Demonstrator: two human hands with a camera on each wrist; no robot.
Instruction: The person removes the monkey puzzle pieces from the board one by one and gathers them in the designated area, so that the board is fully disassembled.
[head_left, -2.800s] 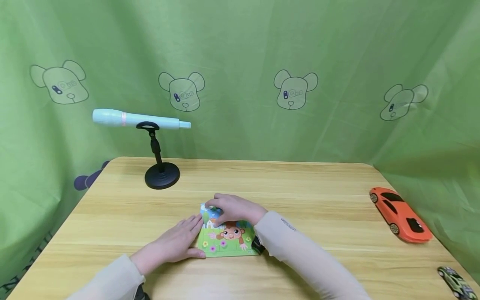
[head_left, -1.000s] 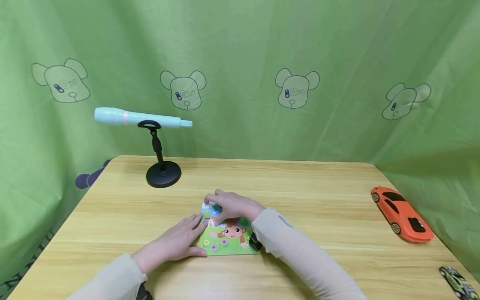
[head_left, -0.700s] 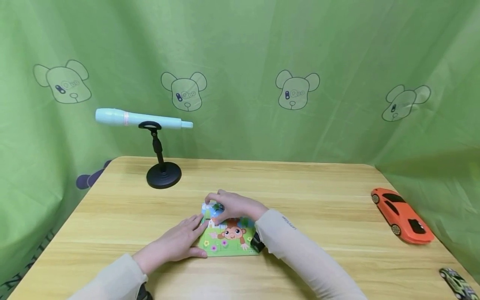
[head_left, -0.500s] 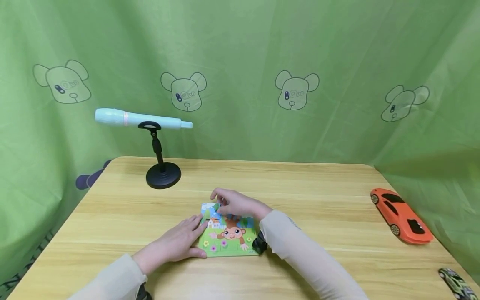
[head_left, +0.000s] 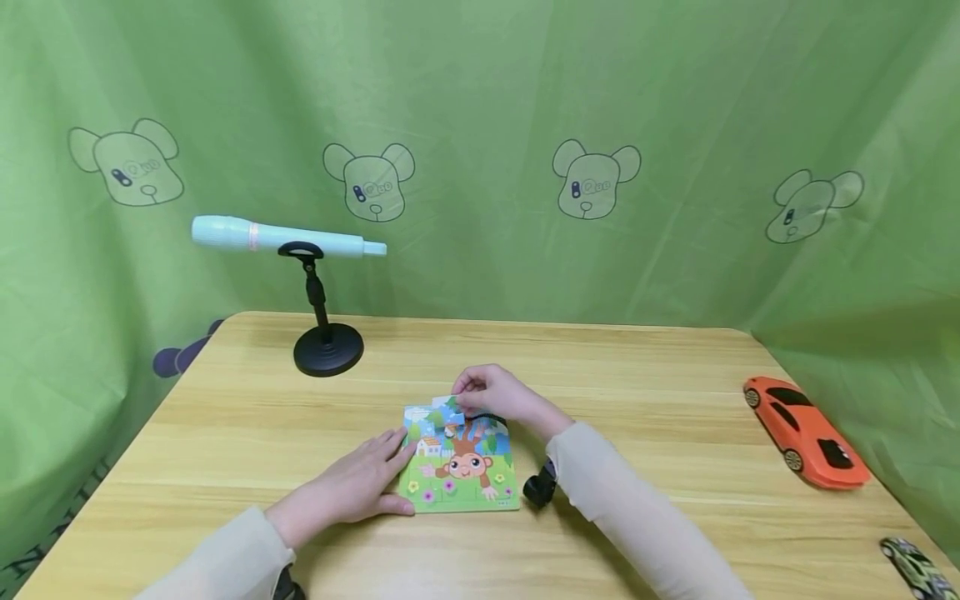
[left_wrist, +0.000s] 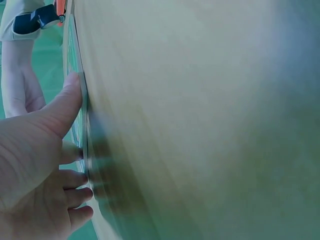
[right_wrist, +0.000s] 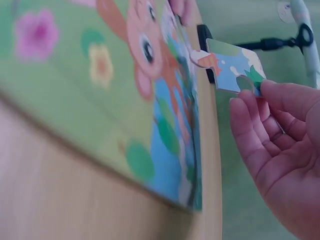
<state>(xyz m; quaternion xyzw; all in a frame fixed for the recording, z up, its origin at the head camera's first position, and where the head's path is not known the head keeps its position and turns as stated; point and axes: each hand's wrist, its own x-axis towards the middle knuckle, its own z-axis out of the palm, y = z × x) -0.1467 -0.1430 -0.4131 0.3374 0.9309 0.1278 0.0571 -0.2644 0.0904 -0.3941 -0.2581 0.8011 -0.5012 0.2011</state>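
Observation:
A flat jigsaw puzzle (head_left: 459,492) with a monkey, flowers and a small house lies on the table. My left hand (head_left: 360,483) rests along its left side, fingers extended over the edge and thumb at the near corner. In the left wrist view the thumb and fingertips of that hand (left_wrist: 35,160) line the puzzle's rim. Over the puzzle's far edge, my right hand (head_left: 498,396) pinches a puzzle piece (head_left: 444,413) between thumb and fingers. The right wrist view shows this puzzle piece (right_wrist: 232,67) raised and tilted, with blue sky and a green treetop.
On the wooden table (head_left: 600,367), a light blue microphone (head_left: 337,243) sits on a black stand (head_left: 327,350) at the back left. An orange toy car (head_left: 806,433) and a smaller patterned toy car (head_left: 917,568) stand at the right. A green curtain (head_left: 480,100) hangs behind.
My right hand has pulled a puzzle piece up from the puzzle's upper left and moved with it to the right and away. My left hand has stayed at the puzzle's left edge.

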